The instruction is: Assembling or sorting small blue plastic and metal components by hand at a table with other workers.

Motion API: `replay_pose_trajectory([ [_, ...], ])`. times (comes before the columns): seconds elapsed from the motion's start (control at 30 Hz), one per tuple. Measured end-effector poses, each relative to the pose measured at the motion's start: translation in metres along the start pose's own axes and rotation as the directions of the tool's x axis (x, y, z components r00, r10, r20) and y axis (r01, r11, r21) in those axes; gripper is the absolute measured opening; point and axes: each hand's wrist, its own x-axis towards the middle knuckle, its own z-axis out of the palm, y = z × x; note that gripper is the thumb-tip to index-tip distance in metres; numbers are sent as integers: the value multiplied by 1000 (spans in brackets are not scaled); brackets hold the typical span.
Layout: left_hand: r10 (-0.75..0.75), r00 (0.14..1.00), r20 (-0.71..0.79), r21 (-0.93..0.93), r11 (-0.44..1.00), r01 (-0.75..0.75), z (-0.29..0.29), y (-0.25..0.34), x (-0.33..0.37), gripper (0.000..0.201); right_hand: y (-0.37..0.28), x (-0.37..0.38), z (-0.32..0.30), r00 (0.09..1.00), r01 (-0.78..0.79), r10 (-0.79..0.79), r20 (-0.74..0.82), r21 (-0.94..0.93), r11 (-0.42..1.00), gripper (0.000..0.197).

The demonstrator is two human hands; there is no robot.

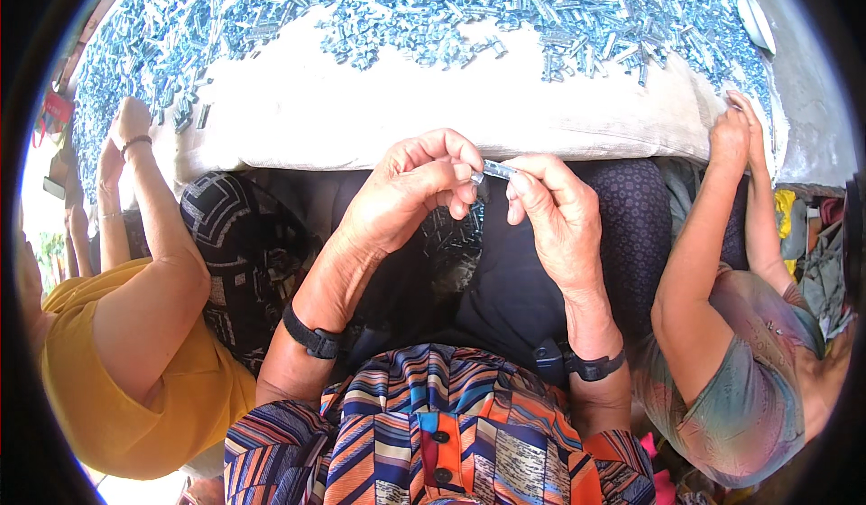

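Above my lap, near the cloth's front edge, my left hand [406, 189] and my right hand [561, 216] meet at the fingertips. A slim, shiny, pale-blue tube-like piece [499, 170] is pinched between my right thumb and fingers, its free end pointing toward my left hand. My left fingertips close on a small glinting piece [477, 178] at that end. Whether the two pieces are joined I cannot tell. Below my hands, between my knees, more small shiny pieces [465, 230] lie in a dark space, partly hidden.
A large heap of similar blue-silver pieces [433, 9] covers the far part of the white cloth [298, 108]. A person in a yellow top [144, 370] sits at my left. Another in a multicoloured top [740, 388] sits at my right. Both have their hands at the cloth's edge.
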Motion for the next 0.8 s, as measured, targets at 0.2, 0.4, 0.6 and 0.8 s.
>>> replay_pose_trajectory([
  [0.2, -16, 998, 68, 8, 1000, 15, -7, -2, 0, 10, 1, -1, 1, 999, 45, -45, 0, -118, 992, 11],
  [0.4, -19, 996, 86, 46, 999, 15, -5, 0, -4, 9, 0, -5, 0, 999, 29, -26, 19, -172, 985, 11],
  [0.6, 9, 997, 82, 44, 999, -13, 0, -1, -6, 8, 5, -6, -3, 989, -120, 111, 97, 86, 989, 12],
  [0.8, 63, 998, -3, -6, 998, -63, 2, -7, -6, 14, 6, -4, -5, 985, -145, 127, 113, 164, 976, 13],
])
